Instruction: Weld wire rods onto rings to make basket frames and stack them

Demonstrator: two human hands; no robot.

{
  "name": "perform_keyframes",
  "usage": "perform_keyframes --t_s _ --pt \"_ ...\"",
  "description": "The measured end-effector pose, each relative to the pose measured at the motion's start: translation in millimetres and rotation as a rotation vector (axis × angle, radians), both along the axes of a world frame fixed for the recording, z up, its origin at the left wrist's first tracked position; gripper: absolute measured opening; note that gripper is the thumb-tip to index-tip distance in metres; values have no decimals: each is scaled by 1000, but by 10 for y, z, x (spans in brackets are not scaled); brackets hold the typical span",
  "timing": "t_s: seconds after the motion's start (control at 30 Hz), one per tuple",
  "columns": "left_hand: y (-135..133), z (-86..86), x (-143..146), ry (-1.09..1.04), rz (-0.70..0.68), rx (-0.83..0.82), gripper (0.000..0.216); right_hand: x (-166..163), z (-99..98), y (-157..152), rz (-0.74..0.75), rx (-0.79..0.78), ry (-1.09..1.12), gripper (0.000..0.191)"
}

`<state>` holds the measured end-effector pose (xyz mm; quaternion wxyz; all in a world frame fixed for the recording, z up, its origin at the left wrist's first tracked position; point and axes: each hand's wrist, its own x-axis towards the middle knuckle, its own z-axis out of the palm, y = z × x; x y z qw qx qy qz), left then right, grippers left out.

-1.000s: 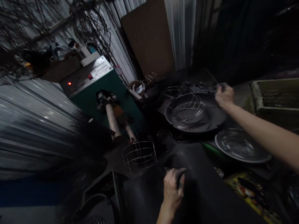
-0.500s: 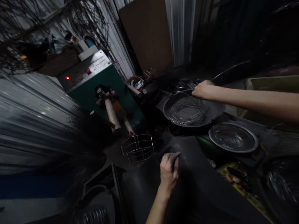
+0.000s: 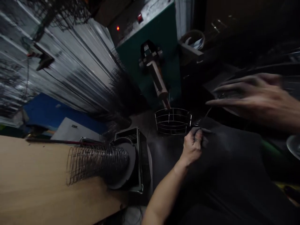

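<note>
My left hand (image 3: 193, 145) is closed around a short grey piece (image 3: 202, 135) whose kind I cannot make out. It rests on a dark apron (image 3: 225, 165), just below a round wire cage (image 3: 172, 121). My right hand (image 3: 253, 100) is blurred with motion, its fingers stretched apart and nothing visible in them. Beneath those fingers lies the edge of a dark pan (image 3: 226, 107), mostly in shadow.
A coil of wire rings (image 3: 98, 164) lies on a black spool stand (image 3: 131, 159) over a pale wooden board (image 3: 35, 184). Behind stand a green machine (image 3: 150, 28) with a wooden-handled lever (image 3: 157, 75), corrugated metal sheeting (image 3: 70, 62) and a blue panel (image 3: 56, 115).
The view has swung, carrying the machine and cage up and left and bringing the coil and board into sight. My right hand has left the wire-filled pan, and the steel basin has mostly left view.
</note>
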<state>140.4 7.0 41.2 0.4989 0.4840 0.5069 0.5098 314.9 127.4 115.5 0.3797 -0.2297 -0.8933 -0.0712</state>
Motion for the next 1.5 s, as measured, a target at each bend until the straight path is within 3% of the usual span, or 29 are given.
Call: perform_keyframes --t_s 0.07,0.1,0.2,0.3,0.33,0.4,0.47,0.53,0.67,0.77,0.87,1.0,1.23,1.5 --pt "-4 -37 28 1 74 32 42 -93 -246 -233 -313 -139 265 39" --pt "5 -52 55 36 87 23 40 -149 -370 -350 -357 -271 310 37" --pt "21 -90 68 208 28 -29 35 -342 -631 -598 -282 -752 326 29" --pt "-41 -106 -209 417 -103 47 33 -521 -665 -545 -253 -1062 320 28" --pt "-60 -98 -381 498 -89 114 31 -567 -639 -458 -258 -1111 304 29" --pt "-35 -65 -793 661 72 267 36 -646 -558 -218 -272 -1155 284 27" --pt "116 -39 -1191 794 235 368 60 -751 -471 50 -268 -1175 320 22" --pt "370 -58 -1456 890 225 411 86 -920 -409 291 -223 -1238 432 18" --pt "840 -259 -1544 787 183 431 93 -1365 -403 603 -80 -1450 700 9" --pt "927 -453 -1479 615 259 536 85 -1591 -470 683 -3 -1588 716 8" --pt "871 -573 -1484 567 296 632 78 -1678 -535 674 31 -1658 704 6" --pt "846 -613 -1572 557 326 644 79 -1730 -546 641 62 -1650 693 14" --pt "901 -543 -1634 536 330 522 77 -1829 -435 632 46 -1631 685 26" --pt "958 -480 -1679 523 317 548 80 -1863 -533 729 21 -1585 680 36"
